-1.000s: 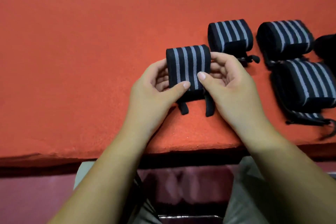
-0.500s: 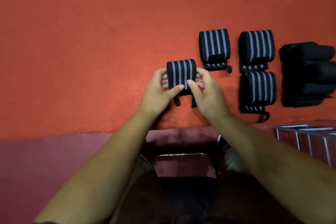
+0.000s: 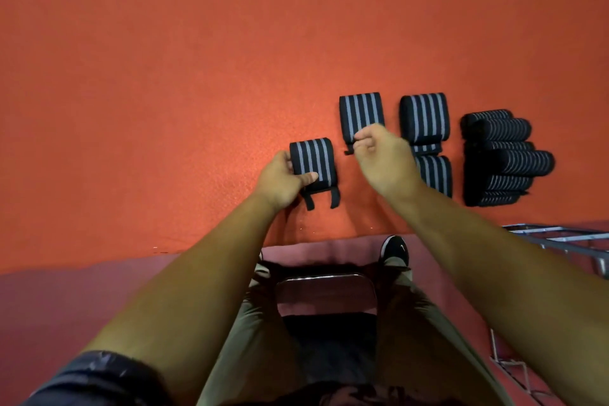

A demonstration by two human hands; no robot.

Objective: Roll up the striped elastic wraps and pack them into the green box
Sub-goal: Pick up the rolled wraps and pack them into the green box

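Most of the view is filled by an orange-red felt-covered desk (image 3: 164, 92), evenly lit. Pinkish floor (image 3: 66, 300) is seen below the desk's near edge; a metal-framed chair (image 3: 326, 290) is placed there, a wire rack (image 3: 560, 237) by its right corner.

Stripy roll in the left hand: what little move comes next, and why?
Probably set the stripy roll beside the neighbouring roll: it looks fully rolled, only the left hand holds it, finished rolls lie in a row on the orange table, and no green box shows.
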